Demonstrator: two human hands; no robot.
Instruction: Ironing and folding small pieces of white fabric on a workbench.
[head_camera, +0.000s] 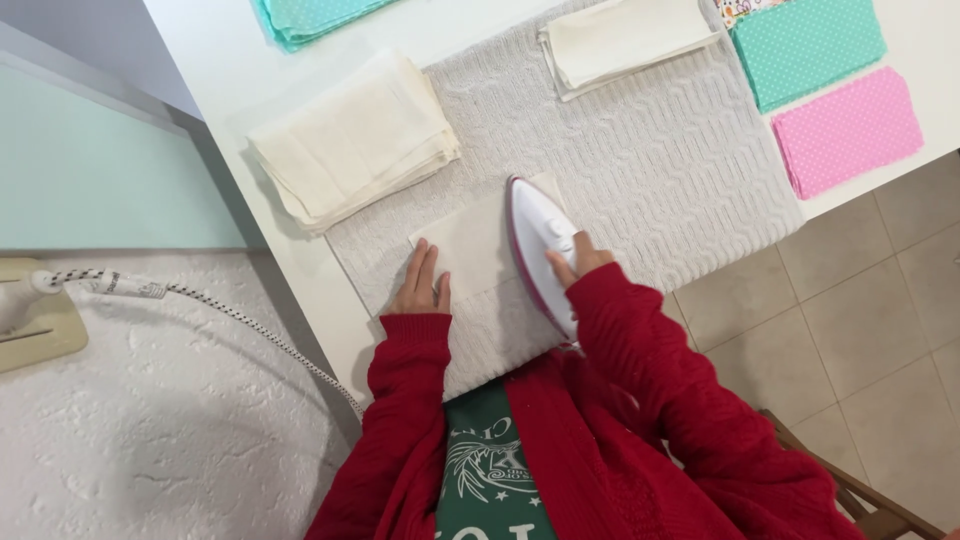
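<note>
On cream cloth (468, 243), right hand (577, 258) grips iron (538, 235).

The right hand (578, 256) grips a white iron (538, 240) standing on a cream cloth (470, 245), which lies on a textured towel (650, 150) on the counter (220, 60). The left hand (420, 285) lies flat on the cloth at the iron's nine o'clock. A cream stack (350, 140) sits at eleven o'clock, a pink square (848, 130) at two.
</note>
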